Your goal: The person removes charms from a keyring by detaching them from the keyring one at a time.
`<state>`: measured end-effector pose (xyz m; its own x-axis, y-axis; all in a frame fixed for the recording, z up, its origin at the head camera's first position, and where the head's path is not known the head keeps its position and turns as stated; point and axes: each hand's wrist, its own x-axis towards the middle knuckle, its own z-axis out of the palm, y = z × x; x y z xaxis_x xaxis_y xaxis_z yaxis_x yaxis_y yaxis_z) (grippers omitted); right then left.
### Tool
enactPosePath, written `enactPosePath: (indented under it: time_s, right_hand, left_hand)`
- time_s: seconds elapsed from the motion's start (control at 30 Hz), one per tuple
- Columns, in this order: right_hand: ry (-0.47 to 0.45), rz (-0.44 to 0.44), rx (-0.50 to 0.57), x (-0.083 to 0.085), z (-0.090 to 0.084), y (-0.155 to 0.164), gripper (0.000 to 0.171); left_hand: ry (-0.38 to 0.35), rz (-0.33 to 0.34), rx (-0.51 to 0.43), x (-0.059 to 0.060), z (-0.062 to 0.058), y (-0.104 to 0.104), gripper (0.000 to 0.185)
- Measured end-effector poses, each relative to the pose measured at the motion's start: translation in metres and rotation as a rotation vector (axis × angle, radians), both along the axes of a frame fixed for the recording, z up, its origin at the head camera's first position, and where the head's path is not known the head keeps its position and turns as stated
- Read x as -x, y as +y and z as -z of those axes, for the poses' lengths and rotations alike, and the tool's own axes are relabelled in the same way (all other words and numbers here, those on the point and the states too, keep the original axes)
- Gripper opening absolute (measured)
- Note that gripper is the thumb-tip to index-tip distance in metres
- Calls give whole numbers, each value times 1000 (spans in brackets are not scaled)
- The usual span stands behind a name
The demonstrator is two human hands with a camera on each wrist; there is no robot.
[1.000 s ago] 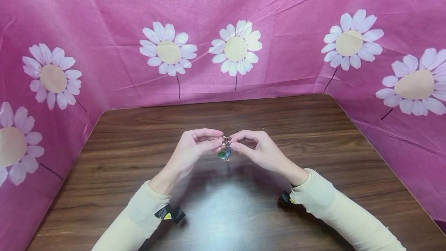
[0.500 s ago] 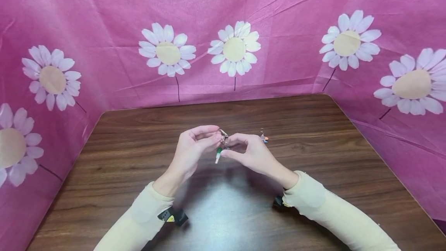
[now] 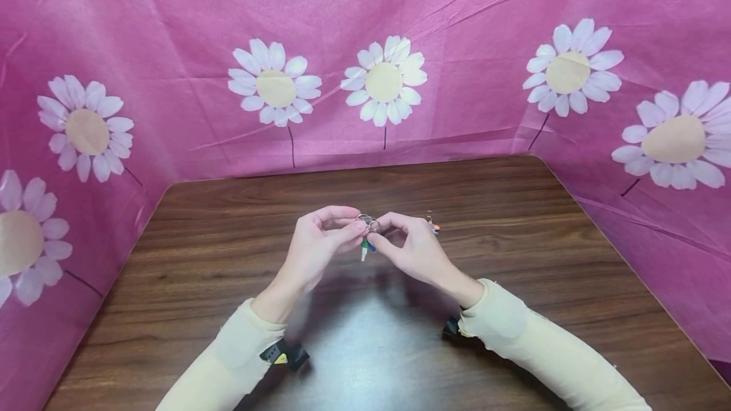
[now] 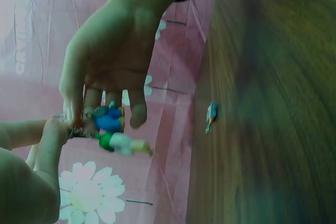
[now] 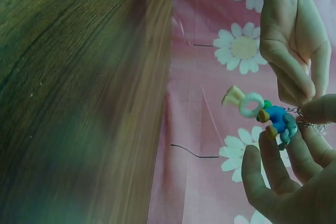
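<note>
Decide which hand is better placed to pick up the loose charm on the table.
Probably the right hand: the loose charm lies just beyond it, farther from the left hand. Both are busy with metal rings.

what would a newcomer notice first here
Probably the pink backdrop with white daisies behind the wooden table. Next, the blue figurine and green-and-white figurine, hanging centrally from metal rings pinched by the left grip and right grip. Another charm lies on the table past the right grip.
</note>
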<state>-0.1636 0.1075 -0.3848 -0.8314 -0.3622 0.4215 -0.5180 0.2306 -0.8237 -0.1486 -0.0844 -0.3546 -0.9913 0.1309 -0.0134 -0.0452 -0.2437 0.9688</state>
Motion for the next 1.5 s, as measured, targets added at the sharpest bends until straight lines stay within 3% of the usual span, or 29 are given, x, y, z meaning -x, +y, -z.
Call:
enactPosePath:
  time_s: [0.23,0.43,0.83,1.17,1.5]
  right_hand:
    - [-43,-40,31,0,0,6,4]
    - [-149,-131,70,0,-1,9,4]
    - [-258,-230,111,1,-5,18,16]
    - [-250,-175,115,1,-7,19,16]
    - [-238,-166,117,2,-9,18,17]
  left_hand:
    - [26,48,103,1,1,-5,29]
    - [68,81,68,1,2,-6,30]
    - [36,109,53,2,0,-10,38]
    - [-17,209,-2,4,1,-14,42]
    - [-34,298,65,6,5,-14,24]
